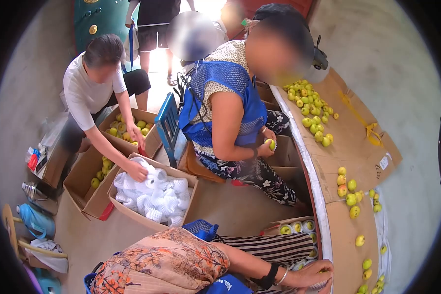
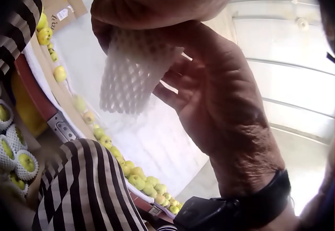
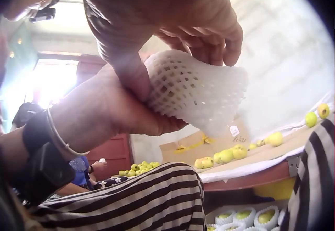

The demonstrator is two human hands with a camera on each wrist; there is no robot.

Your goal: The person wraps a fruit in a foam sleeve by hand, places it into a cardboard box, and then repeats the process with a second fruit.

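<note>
From where I stand, the sitter in striped trousers (image 3: 136, 194) has both hands busy with one white foam sleeve (image 3: 220, 95), lifted off any surface, just by the near edge of the worktop (image 1: 348, 154). The left hand (image 3: 123, 108), banded at the wrist, grasps the sleeve from below and one side; the right hand (image 3: 162, 11) comes over the top, thumb on the near side, fingers curled on the far one. So neither grip is released: each has hold of the same bit of netting, and neither hand is nearer, as both touch it

What counts here is how the sleeve lies between them. Its long axis runs out from the left palm, and the loose, flaring end points away from that palm, past the right fingertips, clear of both hands. The other end is tucked in where the hands meet. Something darker shows through the mesh there, but I can't tell whether it is an apple or only fingers

Loose apples (image 1: 351, 199) lie along the worktop, near the hands yet apart from them. Lower down, beneath the worktop's edge, sleeved apples (image 3: 267, 218) sit side by side. Across the way, a person in a blue mesh vest (image 1: 225, 78) holds a green apple (image 1: 270, 144)
</note>
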